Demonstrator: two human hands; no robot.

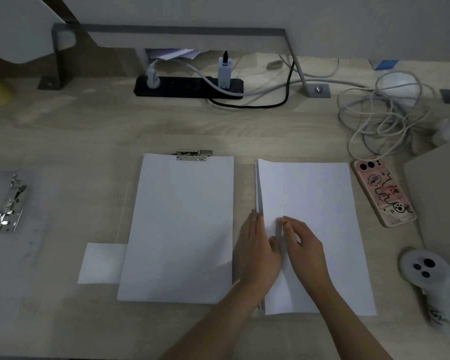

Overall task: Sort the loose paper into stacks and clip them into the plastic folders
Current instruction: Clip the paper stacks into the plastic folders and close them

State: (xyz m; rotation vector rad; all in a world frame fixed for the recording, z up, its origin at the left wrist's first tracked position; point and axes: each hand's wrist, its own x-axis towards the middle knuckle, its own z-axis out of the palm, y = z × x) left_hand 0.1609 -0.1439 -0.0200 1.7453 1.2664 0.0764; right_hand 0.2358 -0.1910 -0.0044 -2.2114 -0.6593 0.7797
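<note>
The loose stack lay just right of the clipped folder, its left edge fanned rather than square. The left hand lay flat along that edge, fingers straight and together. The right hand rested on the top sheet, fingers loosely bent and slightly apart, gripping nothing visible. To do this well, both hands probably needed to knock the sheets flush against the desk before lifting, pinching the edge firmly so none slid. A second folder, well left of the clipped one, looked the likely destination.
</note>
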